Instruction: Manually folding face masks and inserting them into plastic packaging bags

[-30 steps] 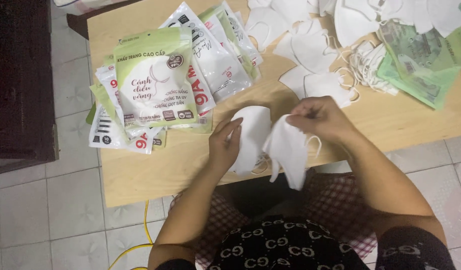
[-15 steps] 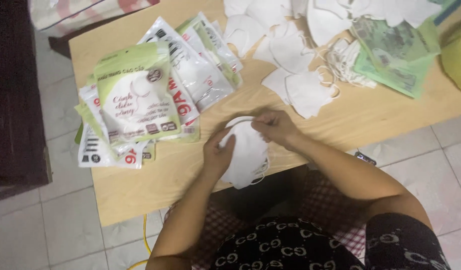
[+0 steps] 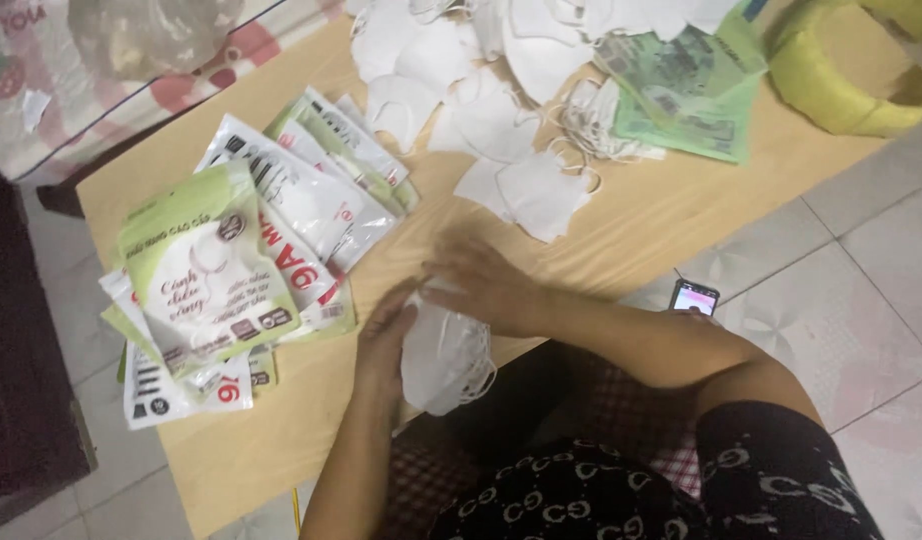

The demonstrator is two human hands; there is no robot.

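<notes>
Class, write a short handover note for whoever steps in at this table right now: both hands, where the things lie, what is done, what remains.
Left hand and right hand: both gripping a stack of white fabric face masks at the near edge of the wooden table.
Done: sealed green-and-white packets are piled on the left.
Left: loose white masks lie at the far side, beside green wrappers.

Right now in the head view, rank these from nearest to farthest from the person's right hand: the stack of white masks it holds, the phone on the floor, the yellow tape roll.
1. Stack of white masks, touching the right hand, at the table's near edge.
2. Phone, on the floor tiles to the right.
3. Yellow tape roll, at the far right corner.
</notes>
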